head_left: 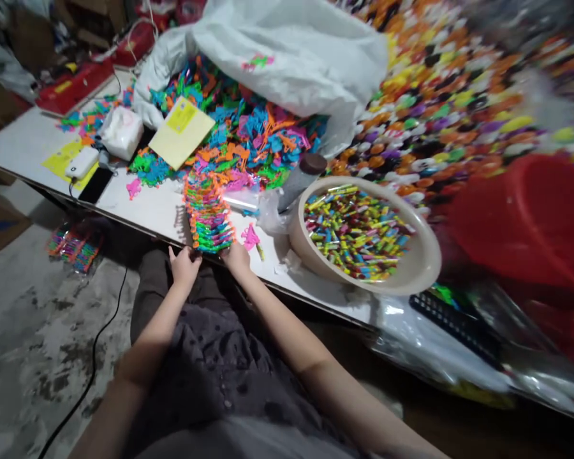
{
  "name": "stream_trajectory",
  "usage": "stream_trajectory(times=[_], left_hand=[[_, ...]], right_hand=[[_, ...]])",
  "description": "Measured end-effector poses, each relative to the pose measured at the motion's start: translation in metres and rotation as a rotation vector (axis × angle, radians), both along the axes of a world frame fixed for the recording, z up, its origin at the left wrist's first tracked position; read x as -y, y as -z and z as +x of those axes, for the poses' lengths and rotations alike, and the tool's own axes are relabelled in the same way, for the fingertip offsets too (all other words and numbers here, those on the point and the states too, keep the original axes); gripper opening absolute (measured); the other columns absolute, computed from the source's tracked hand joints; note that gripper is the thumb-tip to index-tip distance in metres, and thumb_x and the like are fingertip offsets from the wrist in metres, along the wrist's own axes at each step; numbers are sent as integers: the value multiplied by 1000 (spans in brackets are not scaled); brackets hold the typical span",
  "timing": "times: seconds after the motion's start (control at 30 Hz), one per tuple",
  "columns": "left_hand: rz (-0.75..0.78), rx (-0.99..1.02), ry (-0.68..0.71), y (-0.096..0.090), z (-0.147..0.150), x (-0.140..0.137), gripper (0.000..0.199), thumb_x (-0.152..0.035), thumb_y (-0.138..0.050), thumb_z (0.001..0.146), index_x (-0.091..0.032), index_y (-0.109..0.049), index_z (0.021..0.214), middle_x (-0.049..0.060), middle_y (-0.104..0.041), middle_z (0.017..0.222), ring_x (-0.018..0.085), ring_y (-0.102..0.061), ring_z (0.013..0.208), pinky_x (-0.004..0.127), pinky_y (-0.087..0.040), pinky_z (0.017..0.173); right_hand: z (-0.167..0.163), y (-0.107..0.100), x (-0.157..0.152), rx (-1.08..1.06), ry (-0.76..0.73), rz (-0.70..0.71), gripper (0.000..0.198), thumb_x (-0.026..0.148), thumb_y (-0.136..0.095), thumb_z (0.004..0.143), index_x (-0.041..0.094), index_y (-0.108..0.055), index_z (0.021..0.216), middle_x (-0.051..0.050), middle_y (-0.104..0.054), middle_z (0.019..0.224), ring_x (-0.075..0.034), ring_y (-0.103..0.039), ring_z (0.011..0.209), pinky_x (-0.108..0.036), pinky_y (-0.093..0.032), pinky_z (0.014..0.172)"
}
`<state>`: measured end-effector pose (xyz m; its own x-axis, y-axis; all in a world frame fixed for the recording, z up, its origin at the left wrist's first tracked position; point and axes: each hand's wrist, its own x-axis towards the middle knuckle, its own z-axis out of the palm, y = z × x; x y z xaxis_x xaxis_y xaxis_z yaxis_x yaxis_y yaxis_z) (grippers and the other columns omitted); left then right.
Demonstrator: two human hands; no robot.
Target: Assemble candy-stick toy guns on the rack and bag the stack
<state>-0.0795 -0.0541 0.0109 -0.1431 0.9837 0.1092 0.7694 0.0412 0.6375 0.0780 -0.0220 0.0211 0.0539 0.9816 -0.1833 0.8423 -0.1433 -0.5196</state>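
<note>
Neon plastic in orange, green, pink and blue makes up the stacked row of toy pieces (205, 213), which is laid as a long ribbed band running inward from the near edge of the table (157, 210). Its near end is flanked by both hands: the left hand (184, 264) is set at the left corner of the stack, fingers curled together against it, and the right hand (236, 257) is pressed to the right corner, fingers bent close; whether a piece is pinched cannot be told. A loose pink piece (250, 237) is seen just beside the right hand.

Behind the stack a tangled heap of the same thin, spiky plastic shapes (249, 127) is spread, partly covered by a crumpled white plastic bag (291, 57). A flat yellow card (182, 132) is laid on the heap's left side. To the right, near the table's edge, a round cream basin (423, 255) is filled with small multicoloured sticks, and a grey bottle with a brown cap (301, 178) is tilted against its rim. A smooth red tub (526, 217), blurred, is seen further right. Toward the far left corner lie a white box (122, 131), a white charger (81, 162) and a dark phone (95, 185).
</note>
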Motion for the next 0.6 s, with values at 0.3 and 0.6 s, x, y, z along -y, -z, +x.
stream_trajectory(times=[0.3, 0.6], left_hand=[[-13, -41, 1, 3, 4, -8, 16, -28, -56, 75, -22, -59, 90, 5, -69, 84, 25, -64, 88, 48, -11, 117], [-62, -111, 104, 3, -2, -10, 10, -29, -57, 79, -20, -59, 84, 4, -67, 84, 23, -63, 90, 47, -7, 118]], right_hand=[[0, 6, 0, -28, 15, 28, 26, 25, -52, 76, 20, -61, 100, -8, -68, 92, -24, -63, 82, -26, -37, 57], [8, 0, -1, 28, -32, 33, 28, 27, -53, 78, 19, -62, 102, -11, -67, 99, -27, -62, 90, -29, -43, 62]])
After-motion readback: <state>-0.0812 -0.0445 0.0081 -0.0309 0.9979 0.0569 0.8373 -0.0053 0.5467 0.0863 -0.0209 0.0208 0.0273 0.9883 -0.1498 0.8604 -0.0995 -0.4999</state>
